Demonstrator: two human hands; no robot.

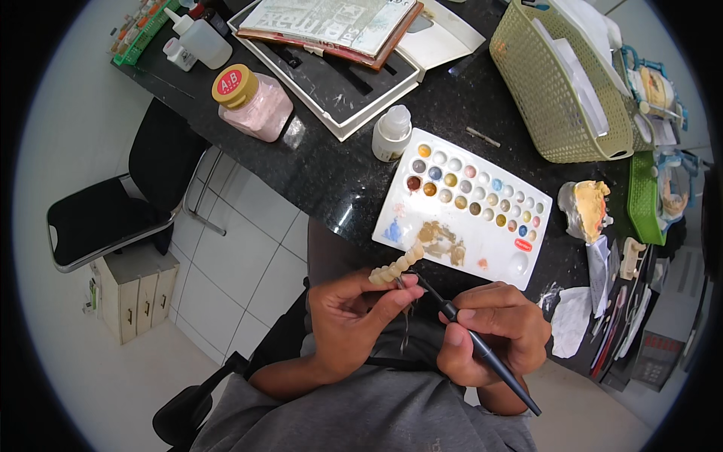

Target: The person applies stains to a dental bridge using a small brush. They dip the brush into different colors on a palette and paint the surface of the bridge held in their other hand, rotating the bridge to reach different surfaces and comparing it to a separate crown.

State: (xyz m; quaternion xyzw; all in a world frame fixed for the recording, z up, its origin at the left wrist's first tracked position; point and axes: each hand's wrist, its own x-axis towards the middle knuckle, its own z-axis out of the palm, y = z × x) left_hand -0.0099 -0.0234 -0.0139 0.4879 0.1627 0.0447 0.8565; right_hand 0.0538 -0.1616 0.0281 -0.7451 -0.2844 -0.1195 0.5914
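Between the thumb and fingers of my left hand (348,320), a curved dental bridge (397,269) of cream-coloured teeth points up and to the right. A thin metal piece (407,328) hangs below those fingertips; its kind is unclear. My right hand (501,328) is closed in a pen grip on a slim black brush (497,364). The brush's front end reaches toward the bridge's underside, and I cannot tell whether its tip touches. Just beyond both hands lies a white paint palette (482,260), its wells filled with many colours and its flat area smeared brown, blue and pink.
A white-capped bottle (392,134) stands at the palette's far left corner. Right of the palette are a dental model (584,211), a crumpled tissue (571,322) and several slim tools. Farther off sit a woven basket (538,98), a jar of pink powder (256,105) and an open box (339,124).
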